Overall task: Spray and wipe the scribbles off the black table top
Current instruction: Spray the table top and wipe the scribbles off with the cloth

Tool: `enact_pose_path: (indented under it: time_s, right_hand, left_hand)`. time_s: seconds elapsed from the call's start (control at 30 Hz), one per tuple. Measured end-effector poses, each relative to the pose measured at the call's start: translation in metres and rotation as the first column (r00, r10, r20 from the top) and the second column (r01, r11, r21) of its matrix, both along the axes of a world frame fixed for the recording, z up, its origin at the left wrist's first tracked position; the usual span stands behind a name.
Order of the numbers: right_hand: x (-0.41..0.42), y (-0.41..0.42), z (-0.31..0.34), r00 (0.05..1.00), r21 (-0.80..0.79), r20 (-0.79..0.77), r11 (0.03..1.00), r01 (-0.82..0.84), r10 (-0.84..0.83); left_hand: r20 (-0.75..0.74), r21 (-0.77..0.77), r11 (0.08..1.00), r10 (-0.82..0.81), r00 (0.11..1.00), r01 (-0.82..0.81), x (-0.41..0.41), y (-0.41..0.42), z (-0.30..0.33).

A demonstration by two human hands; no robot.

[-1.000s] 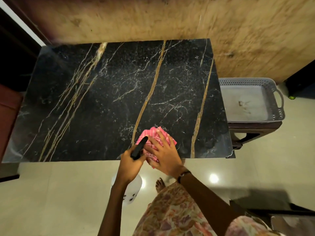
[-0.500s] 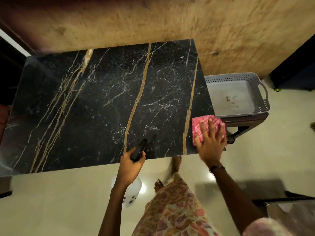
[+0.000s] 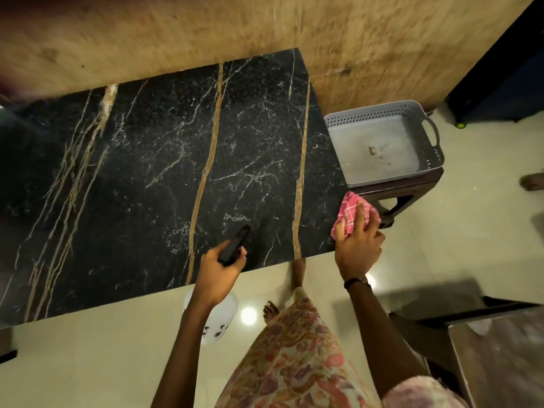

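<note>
The black marble table top (image 3: 153, 178) with gold and white veins fills the left and middle of the head view; I see no scribbles on it. My left hand (image 3: 219, 267) grips a spray bottle by its black nozzle head (image 3: 234, 245) at the table's near edge, and the white bottle body (image 3: 216, 316) hangs below the hand over the floor. My right hand (image 3: 357, 245) holds a bunched pink checked cloth (image 3: 353, 214) just past the table's near right corner, off the surface.
A grey perforated plastic tray (image 3: 424, 119) sits on a dark stool (image 3: 412, 187) right of the table. A rough tan wall (image 3: 265, 30) runs behind. Shiny cream floor lies below, with my bare feet (image 3: 298, 272) at the table edge. A metallic object (image 3: 500, 357) stands lower right.
My right hand swept the pink cloth rightwards along the near edge, from the table's middle to past its right corner, and bunched it up. The left hand kept its hold on the spray bottle.
</note>
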State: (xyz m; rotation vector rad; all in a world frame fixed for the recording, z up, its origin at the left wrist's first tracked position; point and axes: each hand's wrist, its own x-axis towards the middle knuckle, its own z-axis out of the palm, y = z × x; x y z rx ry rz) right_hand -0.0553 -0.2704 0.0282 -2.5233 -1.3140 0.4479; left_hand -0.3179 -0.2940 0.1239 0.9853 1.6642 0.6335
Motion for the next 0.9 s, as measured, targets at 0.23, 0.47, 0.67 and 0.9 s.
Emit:
enact_pose_path:
  time_s: [0.23, 0.47, 0.67, 0.9]
  right_hand:
    - [0.005, 0.0, -0.001, 0.991, 0.087, -0.099, 0.991, 0.097, -0.089]
    - [-0.007, -0.035, -0.013, 0.982, 0.105, 0.123, 0.982, -0.156, 0.143]
    - [0.003, 0.004, -0.005, 0.939, -0.008, 0.188, 0.956, -0.292, 0.289]
    - [-0.01, 0.09, -0.001, 0.897, -0.07, 0.134, 0.907, -0.415, 0.421]
  left_hand:
    - [-0.005, 0.03, 0.999, -0.035, 0.999, 0.035, 0.009, 0.008, 0.007]
    - [0.012, 0.014, 0.998, -0.064, 0.998, 0.064, 0.022, 0.018, 0.007]
    - [0.009, 0.027, 0.995, -0.093, 0.996, 0.093, 0.034, 0.038, 0.006]
    - [-0.015, 0.05, 0.996, -0.075, 0.997, 0.075, 0.048, 0.091, 0.004]
